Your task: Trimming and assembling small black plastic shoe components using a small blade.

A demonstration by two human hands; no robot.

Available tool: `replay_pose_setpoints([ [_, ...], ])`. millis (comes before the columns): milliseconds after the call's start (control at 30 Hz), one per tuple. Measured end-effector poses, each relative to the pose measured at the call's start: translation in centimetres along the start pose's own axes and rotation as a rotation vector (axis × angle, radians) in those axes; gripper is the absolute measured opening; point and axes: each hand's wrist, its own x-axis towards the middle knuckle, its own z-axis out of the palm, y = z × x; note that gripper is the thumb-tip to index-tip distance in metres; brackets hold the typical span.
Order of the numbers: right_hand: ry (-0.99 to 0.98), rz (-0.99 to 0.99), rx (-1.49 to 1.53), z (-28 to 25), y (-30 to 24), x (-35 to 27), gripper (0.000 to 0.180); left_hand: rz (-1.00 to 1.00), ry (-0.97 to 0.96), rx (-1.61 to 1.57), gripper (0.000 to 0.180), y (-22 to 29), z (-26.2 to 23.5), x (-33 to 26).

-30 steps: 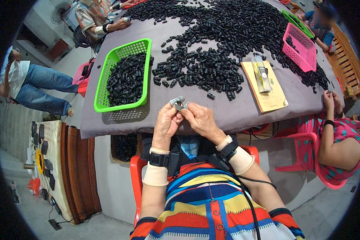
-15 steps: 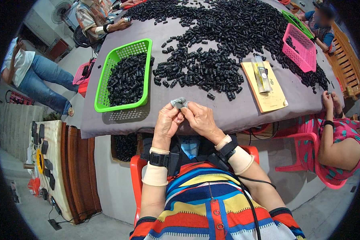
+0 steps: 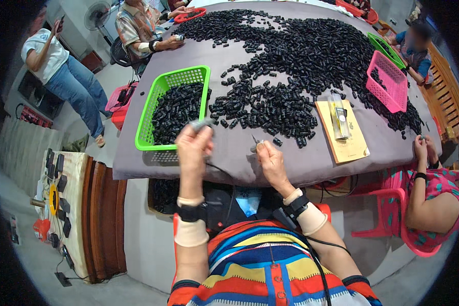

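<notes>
My left hand [image 3: 193, 148] is raised at the near right corner of the green basket [image 3: 207, 97], blurred by motion. Its fingers are closed, with a greyish patch at the tips that I cannot make out. Over the table's near edge, my right hand [image 3: 271, 163] pinches a small, thin pointed tool [image 3: 255, 139], its tip up and to the left; something grey sits by the fingertips. Short black cylindrical parts [image 3: 176, 112] fill much of the basket. More black parts [image 3: 265, 104] lie loosely heaped on the grey-covered table beyond my hands.
A yellow pad [image 3: 344, 148] with a clear plastic case [image 3: 338, 117] lies at the right. Farther right stand a pink basket [image 3: 387, 81] and a green one [image 3: 386, 51]. Several people sit round the table; one stands at left. A dark cable hangs between my arms.
My hands, together before, are now apart. The left one has moved left towards the green basket, the right one a little right, and the pointed tool now shows. The whole view has shifted slightly.
</notes>
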Motion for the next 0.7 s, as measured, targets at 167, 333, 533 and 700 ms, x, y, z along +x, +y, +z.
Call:
replay_pose_setpoints([
  [167, 0.035, -0.016, 0.045, 0.1, -1.1, -0.1, 0.035, 0.202, 0.226, 0.352, 0.021, 2.2, -1.3, 3.8],
  [333, 0.025, 0.029, 0.114, -0.4, -0.6, -0.4, 0.036, -0.011, -0.154, 0.451, 0.021, -1.4, 3.0, 1.6],
  [533, 0.063, 0.094, 0.389, -0.5, 0.4, -0.5, 0.032, 0.163, -0.443, 0.461, 0.019, -8.6, 7.1, 2.1],
  [700, 0.077, 0.105, 0.567, -1.0, -0.3, -0.6, 0.029, -0.042, -0.743, 0.365, 0.016, -9.2, 8.6, 3.9],
])
